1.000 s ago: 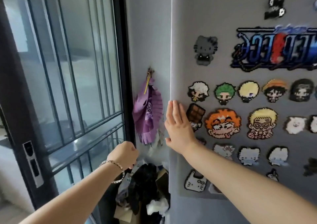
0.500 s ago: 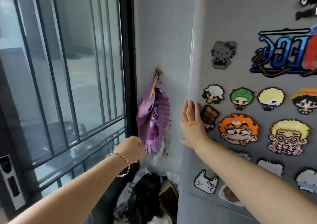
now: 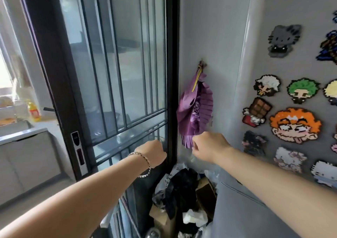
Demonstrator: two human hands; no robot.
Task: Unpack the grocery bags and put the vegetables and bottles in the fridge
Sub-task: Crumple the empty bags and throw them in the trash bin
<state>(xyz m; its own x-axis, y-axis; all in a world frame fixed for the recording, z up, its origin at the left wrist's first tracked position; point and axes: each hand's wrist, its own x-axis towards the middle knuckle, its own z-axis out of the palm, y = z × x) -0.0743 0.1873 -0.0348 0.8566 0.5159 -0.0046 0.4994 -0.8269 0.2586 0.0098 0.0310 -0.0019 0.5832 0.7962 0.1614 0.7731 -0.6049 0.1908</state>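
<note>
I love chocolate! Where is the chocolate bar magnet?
In the head view, the chocolate bar magnet is on the fridge door at right, just left of the orange-haired face magnet and below the white-haired magnet.

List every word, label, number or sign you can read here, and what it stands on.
No text reads clearly.
Red label on the yellow bottle: too blurred.
Lettering on the banner magnet, on the fridge door: cut off at the frame edge, unreadable.
Print on the crumpled paper in the floor pile: too small.
</note>
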